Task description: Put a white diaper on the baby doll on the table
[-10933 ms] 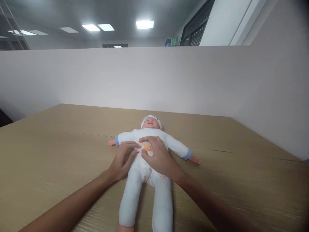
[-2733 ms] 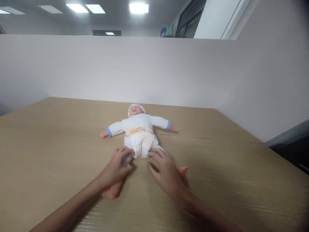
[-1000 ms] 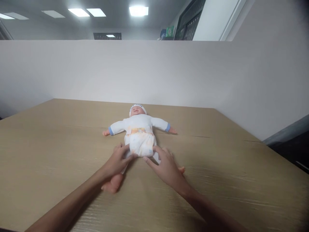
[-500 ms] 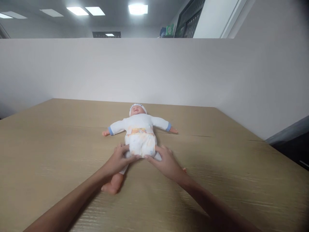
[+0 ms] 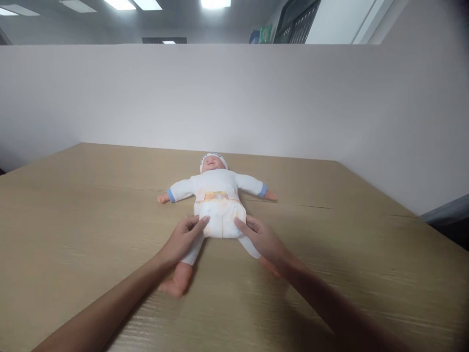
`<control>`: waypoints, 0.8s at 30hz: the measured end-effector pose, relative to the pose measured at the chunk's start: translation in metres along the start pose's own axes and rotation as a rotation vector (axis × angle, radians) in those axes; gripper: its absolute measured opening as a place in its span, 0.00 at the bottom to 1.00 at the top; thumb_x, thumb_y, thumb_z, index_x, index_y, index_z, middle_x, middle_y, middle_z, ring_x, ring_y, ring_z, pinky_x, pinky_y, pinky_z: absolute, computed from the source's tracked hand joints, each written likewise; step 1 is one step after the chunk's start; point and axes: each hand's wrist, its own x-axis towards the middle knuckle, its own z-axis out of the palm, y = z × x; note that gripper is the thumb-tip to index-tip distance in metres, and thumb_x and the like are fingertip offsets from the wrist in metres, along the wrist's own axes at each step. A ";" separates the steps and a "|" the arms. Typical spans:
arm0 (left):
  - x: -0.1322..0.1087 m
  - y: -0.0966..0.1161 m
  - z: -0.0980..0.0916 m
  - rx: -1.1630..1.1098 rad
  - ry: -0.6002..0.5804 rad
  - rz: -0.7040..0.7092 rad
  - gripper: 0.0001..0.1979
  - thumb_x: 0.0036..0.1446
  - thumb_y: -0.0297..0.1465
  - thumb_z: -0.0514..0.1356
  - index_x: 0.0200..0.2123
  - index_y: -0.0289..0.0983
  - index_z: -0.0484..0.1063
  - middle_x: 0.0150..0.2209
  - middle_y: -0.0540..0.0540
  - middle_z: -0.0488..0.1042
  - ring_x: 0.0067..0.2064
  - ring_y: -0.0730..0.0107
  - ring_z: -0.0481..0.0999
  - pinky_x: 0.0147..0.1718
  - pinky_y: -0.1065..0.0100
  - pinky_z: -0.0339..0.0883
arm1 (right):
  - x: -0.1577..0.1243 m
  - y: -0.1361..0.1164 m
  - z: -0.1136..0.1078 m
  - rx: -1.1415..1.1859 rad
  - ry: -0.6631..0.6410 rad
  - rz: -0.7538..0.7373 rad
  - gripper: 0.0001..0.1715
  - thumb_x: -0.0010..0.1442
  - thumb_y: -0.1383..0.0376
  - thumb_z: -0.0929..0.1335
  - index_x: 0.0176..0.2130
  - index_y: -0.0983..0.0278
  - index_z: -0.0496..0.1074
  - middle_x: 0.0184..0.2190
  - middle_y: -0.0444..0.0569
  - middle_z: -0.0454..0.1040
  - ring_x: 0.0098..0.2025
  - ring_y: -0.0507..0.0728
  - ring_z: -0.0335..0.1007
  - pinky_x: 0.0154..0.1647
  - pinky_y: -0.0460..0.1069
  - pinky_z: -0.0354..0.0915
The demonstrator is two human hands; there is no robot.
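A baby doll [image 5: 216,181] in white clothes with blue cuffs and a white headband lies on its back, arms spread and head away from me. Around its hips sits a white diaper [image 5: 222,225] with an orange patterned waistband. My left hand [image 5: 186,233] pinches the diaper's left edge at the leg, thumb on top and fingers curled at the side. At the opposite leg edge, my right hand [image 5: 262,237] grips the diaper in the same way. The doll's left-side foot [image 5: 178,281] shows below my left wrist; its other lower leg is partly hidden behind my right hand.
The doll rests on a wide wooden table [image 5: 110,220] with thin seams across it. A pale partition wall [image 5: 220,98] stands along the far edge and another at the right. Dark items show beyond the right edge.
Both hands have moved up from the diaper's crotch to its side leg edges, with thumbs now farther apart. More of the doll's legs shows. The view has tipped slightly downward.
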 end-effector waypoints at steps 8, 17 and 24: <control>-0.001 -0.002 -0.005 0.124 -0.001 0.008 0.26 0.72 0.54 0.57 0.35 0.40 0.81 0.39 0.47 0.80 0.46 0.55 0.73 0.52 0.59 0.66 | -0.008 -0.002 -0.007 -0.167 -0.023 -0.025 0.26 0.62 0.46 0.76 0.52 0.58 0.83 0.52 0.52 0.85 0.56 0.70 0.80 0.61 0.63 0.74; -0.005 -0.003 -0.022 0.498 -0.114 0.042 0.18 0.67 0.48 0.66 0.52 0.46 0.84 0.41 0.45 0.72 0.51 0.49 0.69 0.57 0.51 0.65 | -0.010 0.012 -0.018 -0.678 0.034 -0.250 0.19 0.71 0.48 0.71 0.43 0.60 0.81 0.37 0.49 0.77 0.45 0.65 0.72 0.50 0.57 0.67; -0.004 0.001 -0.023 0.567 -0.131 0.064 0.17 0.71 0.47 0.61 0.51 0.43 0.80 0.39 0.46 0.68 0.50 0.49 0.67 0.56 0.52 0.63 | -0.004 0.018 -0.019 -0.767 0.025 -0.287 0.24 0.78 0.48 0.65 0.36 0.60 0.74 0.37 0.50 0.76 0.43 0.62 0.71 0.47 0.55 0.62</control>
